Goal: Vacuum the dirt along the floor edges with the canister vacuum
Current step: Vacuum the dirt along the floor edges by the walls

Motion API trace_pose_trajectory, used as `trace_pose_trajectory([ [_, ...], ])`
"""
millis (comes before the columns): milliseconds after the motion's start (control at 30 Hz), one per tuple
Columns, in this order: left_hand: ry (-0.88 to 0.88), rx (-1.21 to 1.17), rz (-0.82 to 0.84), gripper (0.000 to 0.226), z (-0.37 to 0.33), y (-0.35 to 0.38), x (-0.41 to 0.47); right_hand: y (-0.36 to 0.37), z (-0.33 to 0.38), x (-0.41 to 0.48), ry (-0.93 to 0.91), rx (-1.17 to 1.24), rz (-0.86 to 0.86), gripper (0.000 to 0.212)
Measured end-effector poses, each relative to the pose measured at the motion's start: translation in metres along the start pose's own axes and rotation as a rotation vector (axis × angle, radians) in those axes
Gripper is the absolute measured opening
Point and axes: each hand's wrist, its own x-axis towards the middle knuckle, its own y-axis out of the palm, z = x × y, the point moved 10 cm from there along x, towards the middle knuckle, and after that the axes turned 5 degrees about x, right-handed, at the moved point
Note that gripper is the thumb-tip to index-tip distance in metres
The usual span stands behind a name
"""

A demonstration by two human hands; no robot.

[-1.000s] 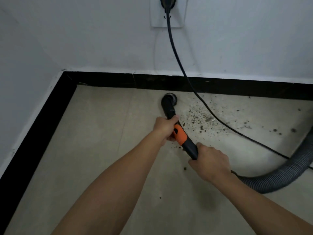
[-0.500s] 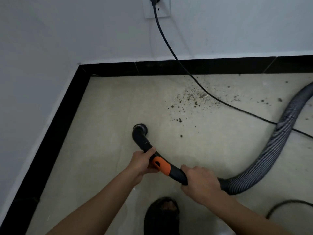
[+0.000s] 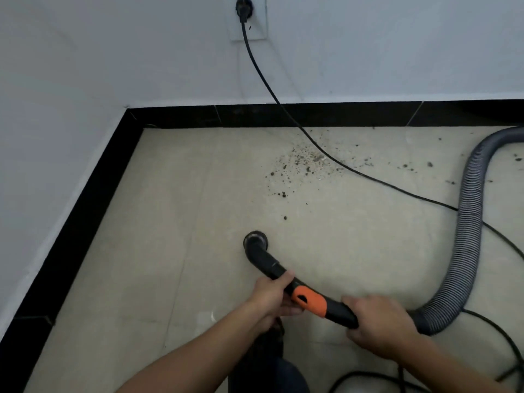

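Tiled floor (image 3: 170, 222) by black skirting (image 3: 255, 116); dirt (image 3: 300, 163) well beyond nozzle (image 3: 255, 241). Stiff, likely light wand (image 3: 269, 265) clasped in left hand (image 3: 269, 299) and right hand (image 3: 380, 327). Expect drag from springy hose (image 3: 470, 222).

Light was dim, flat, bluish; source undetermined. Soft shadow lay beneath the hose (image 3: 470, 222) on the floor (image 3: 198, 222). The baseboard (image 3: 85, 199) appeared slightly bowed at the view's edges; fine detail was soft.
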Motion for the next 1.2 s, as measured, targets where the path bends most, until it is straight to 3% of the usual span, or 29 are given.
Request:
trace_pose_trajectory([
  [300, 0.177, 0.101, 0.008, 0.044, -0.114, 0.008, 0.049, -0.048, -0.012, 0.064, 0.073, 0.097, -0.156, 0.018],
  [533, 0.239, 0.161, -0.024, 0.044, -0.208, 0.019, 0.097, -0.099, -0.031, 0.136, 0.142, 0.132, -0.228, 0.02],
  [633, 0.229, 0.147, -0.06, 0.045, -0.205, 0.007, 0.098, -0.1, -0.025, 0.134, 0.139, 0.103, -0.24, 0.02],
  [800, 0.172, 0.136, -0.038, 0.039, -0.138, -0.015, 0.077, -0.055, 0.002, 0.106, 0.087, 0.046, -0.193, 0.022],
  [1067, 0.269, 0.149, -0.067, 0.04, -0.239, 0.004, 0.117, -0.115, -0.019, 0.168, 0.168, 0.107, -0.281, 0.022],
  [1200, 0.23, 0.136, -0.087, 0.041, -0.214, -0.004, 0.103, -0.111, -0.015, 0.147, 0.13, 0.073, -0.286, 0.021],
])
